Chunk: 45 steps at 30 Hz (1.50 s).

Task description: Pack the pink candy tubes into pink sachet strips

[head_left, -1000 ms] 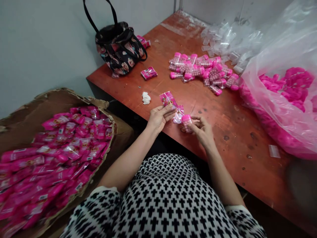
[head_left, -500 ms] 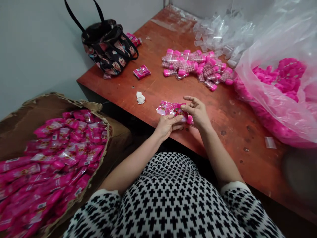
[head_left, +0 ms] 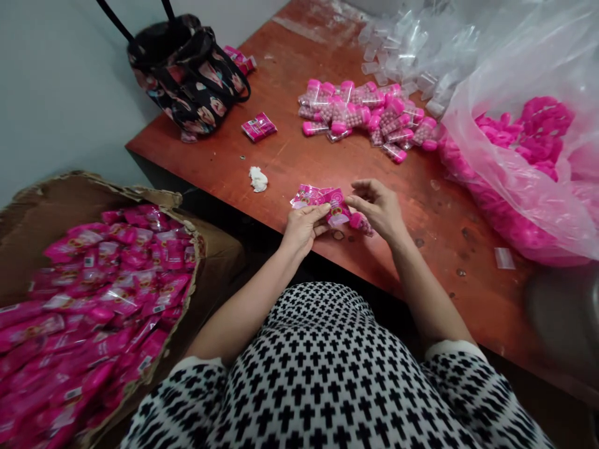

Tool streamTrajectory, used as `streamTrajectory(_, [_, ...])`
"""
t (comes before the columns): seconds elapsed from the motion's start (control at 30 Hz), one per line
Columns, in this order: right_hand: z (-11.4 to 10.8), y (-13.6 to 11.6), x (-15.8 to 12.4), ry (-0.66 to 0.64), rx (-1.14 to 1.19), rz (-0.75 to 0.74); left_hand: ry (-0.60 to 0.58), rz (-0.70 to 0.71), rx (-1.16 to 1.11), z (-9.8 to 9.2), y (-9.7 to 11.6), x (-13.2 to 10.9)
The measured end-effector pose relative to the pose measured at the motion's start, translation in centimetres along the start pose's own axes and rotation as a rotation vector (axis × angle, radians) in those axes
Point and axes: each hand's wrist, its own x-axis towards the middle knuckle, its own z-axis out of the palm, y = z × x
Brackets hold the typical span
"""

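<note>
In my left hand I pinch a printed pink packet between thumb and fingers. Another pink packet lies behind it, partly overlapped; whether my hand holds that one too I cannot make out. My right hand is at the packet's right edge, fingers loosely bent and apart, seemingly holding nothing. Just below its fingertips, a small clear tube with a pink cap and pink beads lies on the table, partly hidden by the hand.
Pink-capped bead tubes are heaped on the red-brown table. Clear empty tubes lie behind. A plastic bag of pink caps stands right. A cardboard box of filled pink packets, a floral handbag and crumpled white tissue are left.
My right thumb has come away from the packet's top edge. The packet faces up more, and the bead tube beneath my right hand shows more. The whole view has shifted slightly.
</note>
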Motion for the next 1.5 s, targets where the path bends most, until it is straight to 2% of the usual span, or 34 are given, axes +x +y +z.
streamTrajectory(0.07, [-1.5,0.0,-1.6,-0.010,-0.359,-0.060,0.071,-0.015,-0.060,-0.2,0.0,0.1])
streamTrajectory(0.17, [-2.7,0.6,-4.1,-0.133,-0.814,-0.024,0.136,-0.031,-0.166,-0.4,0.1,0.2])
streamTrajectory(0.27, [-2.3,1.6,-5.5,-0.171,-0.978,0.034,0.193,-0.056,-0.262,-0.1,-0.1,0.2])
streamTrajectory(0.33, [-1.6,2.0,-5.9,-0.084,-0.890,0.050,0.209,-0.061,-0.309,0.1,-0.2,0.2])
streamTrajectory(0.37, [-1.2,2.0,-6.0,-0.037,-0.765,0.064,0.207,-0.058,-0.328,0.2,-0.3,0.2])
streamTrajectory(0.43, [-0.1,1.6,-6.5,0.004,-0.372,0.118,0.195,-0.048,-0.353,0.4,-0.4,0.1])
streamTrajectory(0.53, [1.7,0.3,-7.4,-0.054,0.183,0.228,0.184,-0.042,-0.365,0.5,-0.6,-0.1])
streamTrajectory(0.6, [2.9,-0.4,-7.9,-0.081,0.314,0.264,0.174,-0.050,-0.365,0.6,-0.7,-0.2])
streamTrajectory(0.73, [4.1,-0.6,-7.9,-0.064,0.317,0.279,0.152,-0.058,-0.368,0.8,-0.9,-0.2])
streamTrajectory(1.17, [5.0,-0.2,-7.0,-0.056,0.367,0.276,0.091,-0.046,-0.348,0.9,-0.8,-0.2])
streamTrajectory(1.3, [5.2,-0.3,-6.8,-0.099,0.421,0.267,0.021,-0.022,-0.282,0.9,-0.6,-0.3])
streamTrajectory(1.5, [5.5,0.1,-6.7,-0.027,0.321,0.193,-0.093,0.013,-0.171,1.0,-0.2,-0.7])
